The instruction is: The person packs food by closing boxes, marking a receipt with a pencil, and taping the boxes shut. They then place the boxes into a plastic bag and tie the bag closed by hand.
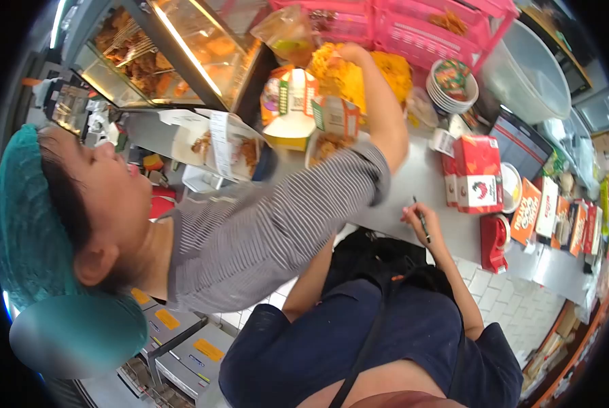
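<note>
My right hand is closed around a dark pen near the front edge of the metal counter. My left forearm rises from the navy sleeve, and the hand at its end is hidden behind a co-worker's striped sleeve. That co-worker, in a green hair net, reaches across in front of me. The co-worker's hand is at a heap of yellow food at the back.
Food boxes and a receipt lie left of the co-worker's arm. A heated display case stands behind. Pink crates, stacked bowls, red boxes, a tape dispenser and a screen are on the right.
</note>
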`<control>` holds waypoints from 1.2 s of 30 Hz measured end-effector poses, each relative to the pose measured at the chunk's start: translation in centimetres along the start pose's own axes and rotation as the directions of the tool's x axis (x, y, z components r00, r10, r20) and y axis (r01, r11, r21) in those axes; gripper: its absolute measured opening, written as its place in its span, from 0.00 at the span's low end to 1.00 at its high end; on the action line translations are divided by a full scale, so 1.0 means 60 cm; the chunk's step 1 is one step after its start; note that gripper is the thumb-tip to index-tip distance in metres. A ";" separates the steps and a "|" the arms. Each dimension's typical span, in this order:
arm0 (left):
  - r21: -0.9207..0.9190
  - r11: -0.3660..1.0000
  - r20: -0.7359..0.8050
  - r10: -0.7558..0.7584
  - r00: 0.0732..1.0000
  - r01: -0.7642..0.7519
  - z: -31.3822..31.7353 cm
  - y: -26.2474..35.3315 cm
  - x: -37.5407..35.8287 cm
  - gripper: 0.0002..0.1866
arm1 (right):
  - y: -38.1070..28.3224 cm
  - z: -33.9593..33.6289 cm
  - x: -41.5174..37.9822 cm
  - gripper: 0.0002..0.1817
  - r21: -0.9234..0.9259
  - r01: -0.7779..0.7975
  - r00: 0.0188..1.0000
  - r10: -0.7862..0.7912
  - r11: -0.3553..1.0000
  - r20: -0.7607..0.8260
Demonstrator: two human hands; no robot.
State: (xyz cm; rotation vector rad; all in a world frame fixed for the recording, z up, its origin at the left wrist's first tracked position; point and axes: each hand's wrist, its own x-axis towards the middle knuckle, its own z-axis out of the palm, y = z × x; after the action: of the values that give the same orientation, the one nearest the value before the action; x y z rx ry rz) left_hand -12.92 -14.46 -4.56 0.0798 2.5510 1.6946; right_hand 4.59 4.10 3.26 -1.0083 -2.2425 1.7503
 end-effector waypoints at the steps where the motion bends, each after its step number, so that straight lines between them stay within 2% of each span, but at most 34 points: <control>1: 0.083 0.995 -0.104 0.061 0.993 -0.053 0.008 0.016 0.016 0.30 | 0.017 0.026 0.015 0.15 -0.062 -0.014 1.000 0.015 0.998 0.014; 2: 0.191 0.978 -0.207 0.128 0.970 -0.089 0.015 0.032 0.034 0.31 | -0.017 0.040 0.032 0.14 -0.127 -0.088 0.992 0.099 0.988 0.081; 3: 0.278 0.955 -0.297 0.182 0.937 -0.098 0.028 0.047 0.049 0.31 | -0.062 0.057 0.122 0.13 -0.106 -0.058 0.988 0.072 0.993 0.136; 4: 0.339 0.937 -0.366 0.218 0.905 -0.089 0.039 0.058 0.064 0.32 | -0.164 0.073 0.288 0.12 0.002 0.007 0.980 -0.007 1.000 0.197; 5: 0.338 0.937 -0.389 0.220 0.895 -0.084 0.041 0.069 0.071 0.32 | -0.280 0.093 0.454 0.11 0.114 0.038 0.962 -0.067 0.993 0.265; 6: 0.081 0.995 -0.293 0.082 0.953 -0.061 0.041 0.080 0.073 0.32 | -0.359 0.117 0.570 0.12 0.169 0.081 0.933 -0.134 0.982 0.334; 7: -0.177 0.984 -0.157 -0.026 0.987 -0.002 0.042 0.083 0.073 0.33 | -0.447 0.112 0.451 0.10 0.167 0.064 0.930 -0.120 0.984 0.348; 8: -0.059 0.998 -0.125 0.031 0.992 -0.038 0.045 0.066 0.071 0.30 | -0.469 0.127 0.423 0.10 0.161 0.244 0.880 -0.288 0.956 0.379; 9: -0.062 0.997 -0.137 0.030 0.990 -0.039 0.050 0.051 0.066 0.30 | -0.482 0.140 0.407 0.11 0.161 0.418 0.799 -0.446 0.894 0.404; 11: -0.305 0.949 -0.033 0.075 0.997 -0.082 0.060 0.031 0.055 0.27 | -0.491 0.173 0.374 0.15 0.317 0.405 0.691 -0.514 0.858 0.508; 12: -0.299 0.952 0.003 0.069 0.998 -0.065 0.058 0.031 0.051 0.24 | -0.412 0.288 0.451 0.14 0.642 0.385 0.538 -0.727 0.663 0.427; 13: -0.303 0.951 0.004 0.071 0.997 -0.067 0.056 0.028 0.048 0.24 | -0.233 0.288 0.464 0.14 0.446 0.442 0.701 -0.609 0.779 0.371; 14: -0.285 0.958 0.033 0.047 0.998 -0.036 0.057 0.020 0.047 0.22 | -0.108 0.208 0.343 0.15 0.157 0.430 0.860 -0.457 0.889 0.227; 15: -0.270 0.963 0.064 0.026 0.998 -0.008 0.060 0.011 0.047 0.20 | -0.018 0.160 0.249 0.17 -0.061 0.373 0.926 -0.368 0.926 0.082; 16: -0.221 0.974 0.109 0.075 0.991 -0.050 0.055 0.000 0.047 0.19 | 0.044 0.126 0.177 0.19 -0.202 0.341 0.935 -0.353 0.918 -0.025; 17: -0.201 0.978 0.140 0.087 0.986 -0.058 0.053 -0.006 0.047 0.19 | -0.016 0.102 0.150 0.15 -0.330 0.404 0.893 -0.446 0.853 -0.061; 20: -0.255 0.966 0.278 0.027 0.960 0.047 0.054 -0.033 0.056 0.19 | 0.006 0.082 0.142 0.14 -0.355 0.333 0.901 -0.405 0.874 -0.154; 21: -0.272 0.957 0.336 -0.007 0.942 0.104 0.052 -0.041 0.061 0.20 | 0.008 0.069 0.138 0.14 -0.362 0.322 0.900 -0.402 0.875 -0.170; 23: -0.312 0.914 0.470 -0.088 0.878 0.259 0.057 -0.078 0.085 0.20 | 0.011 0.044 0.130 0.15 -0.538 0.331 0.896 -0.437 0.775 -0.079; 24: -0.330 0.871 0.552 -0.135 0.823 0.364 0.067 -0.129 0.104 0.20 | 0.018 0.034 0.130 0.16 -0.584 0.338 0.897 -0.440 0.738 -0.037; 25: -0.355 0.760 0.680 -0.189 0.708 0.544 0.086 -0.231 0.139 0.20 | 0.022 0.031 0.131 0.16 -0.584 0.329 0.899 -0.435 0.742 -0.047; 26: -0.337 0.598 0.800 -0.226 0.557 0.727 0.106 -0.340 0.168 0.20 | 0.026 0.028 0.128 0.16 -0.644 0.335 0.876 -0.479 0.688 -0.056; 27: -0.302 0.479 0.865 -0.226 0.448 0.824 0.118 -0.412 0.186 0.21 | 0.031 0.022 0.126 0.16 -0.704 0.330 0.851 -0.520 0.629 -0.066; 28: -0.260 0.407 0.903 -0.218 0.370 0.876 0.109 -0.372 0.193 0.21 | 0.035 0.018 0.126 0.16 -0.709 0.300 0.858 -0.506 0.638 -0.093; 29: -0.399 0.600 0.792 -0.156 0.590 0.694 0.110 -0.331 0.147 0.22 | 0.041 0.017 0.124 0.18 -0.711 0.286 0.883 -0.464 0.642 -0.064; 30: -0.436 0.795 0.616 -0.078 0.784 0.421 0.091 -0.177 0.088 0.23 | 0.046 0.015 0.118 0.20 -0.713 0.263 0.910 -0.413 0.650 -0.041; 31: -0.358 0.920 0.409 0.000 0.912 0.161 0.069 0.002 0.027 0.25 | 0.049 0.016 0.111 0.21 -0.751 0.218 0.914 -0.400 0.623 -0.066; 33: -0.296 0.924 0.531 -0.052 0.846 0.243 0.071 0.034 0.009 0.28 | 0.047 0.018 0.106 0.22 -0.801 0.144 0.921 -0.374 0.581 -0.105; 34: -0.252 0.965 0.379 0.028 0.925 0.073 0.076 0.044 -0.008 0.27 | 0.046 0.020 0.100 0.22 -0.812 0.117 0.928 -0.354 0.571 -0.116; 35: -0.174 0.981 0.224 0.129 0.966 -0.091 0.074 0.055 -0.028 0.26 | 0.044 0.022 0.095 0.22 -0.805 0.074 0.941 -0.308 0.588 -0.138; 36: -0.154 0.986 0.267 0.109 0.957 -0.069 0.069 0.079 -0.049 0.26 | 0.041 0.020 0.090 0.22 -0.774 0.125 0.928 -0.349 0.621 -0.130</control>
State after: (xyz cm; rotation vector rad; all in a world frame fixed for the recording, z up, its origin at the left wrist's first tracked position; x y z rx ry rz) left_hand -9.60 -9.09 -1.65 0.3983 2.2499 1.7517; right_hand 0.89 6.43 -0.95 -0.8955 -2.7771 0.4590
